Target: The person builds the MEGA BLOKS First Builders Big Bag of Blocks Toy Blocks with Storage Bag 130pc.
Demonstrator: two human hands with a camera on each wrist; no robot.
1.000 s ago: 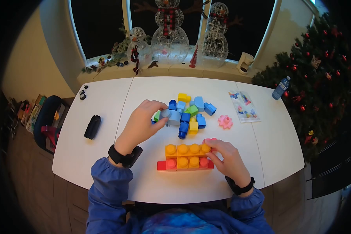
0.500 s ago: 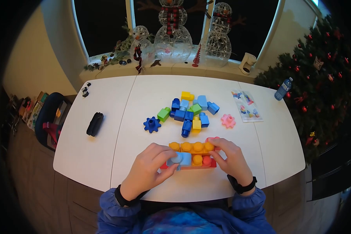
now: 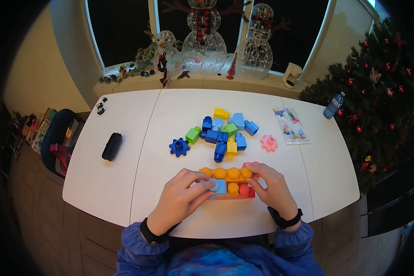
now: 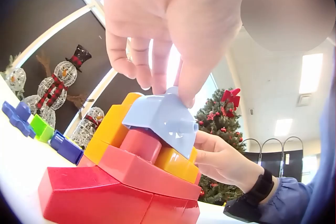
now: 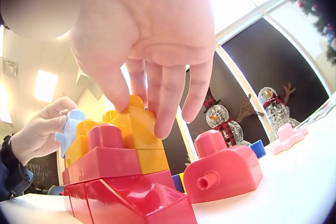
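Note:
My left hand pinches a light blue curved block by its stud, at the left end of a red and yellow-orange block build. In the left wrist view the blue block sits tilted over a red stud and a yellow-orange block. My right hand grips the yellow-orange block at the right end of the rear row. Wide red blocks form the bottom layer. A pink-red block with a side peg stands beside the build, near my right hand.
Beyond the build lie loose blue, green and yellow blocks, a dark blue gear piece and a pink gear piece. A black case lies left; a printed sheet and bottle are at right.
The left hand brought the light blue block from the loose pile to the build's left end, then shifted slightly right. The right hand stays on the build.

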